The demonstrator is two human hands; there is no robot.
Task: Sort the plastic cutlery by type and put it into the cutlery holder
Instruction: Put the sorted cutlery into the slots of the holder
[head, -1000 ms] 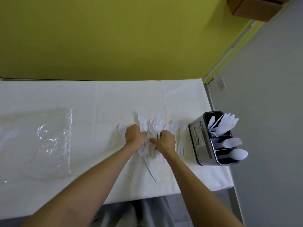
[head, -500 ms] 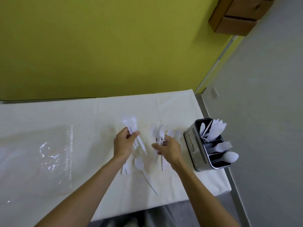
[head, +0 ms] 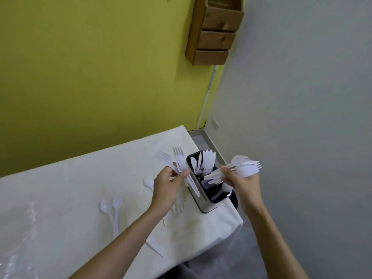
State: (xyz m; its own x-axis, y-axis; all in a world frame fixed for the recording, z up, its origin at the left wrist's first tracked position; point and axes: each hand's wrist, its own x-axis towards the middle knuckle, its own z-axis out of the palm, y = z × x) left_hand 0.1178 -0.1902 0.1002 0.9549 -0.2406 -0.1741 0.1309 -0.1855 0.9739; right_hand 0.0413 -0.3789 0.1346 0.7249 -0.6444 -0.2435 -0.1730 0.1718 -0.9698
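Progress: partway through, by my read; holder partly loaded, loose pieces lying out on the worktop
Left hand: closing around two forks, tines pointing up and away, handles crossing down past the thumb
Right hand: gripping a fanned bundle of forks, tines pointing right, handle ends hanging just over the holder's middle section
Cutlery holder: standing at the worktop's right edge, between the two hands; far compartment already carrying white pieces, looking like knives, not certain
Near compartments: mostly hidden by the right hand's bundle, contents unclear
Loose spoons: two lying side by side left of the forearm, a third sitting near the left hand
Loose fork: lying under the left wrist, beside the holder
Loose knife: lying near the front edge, blade partly covered by the left forearm
Remaining: forks in both hands not yet dropped in, then spoons, stray fork and knife
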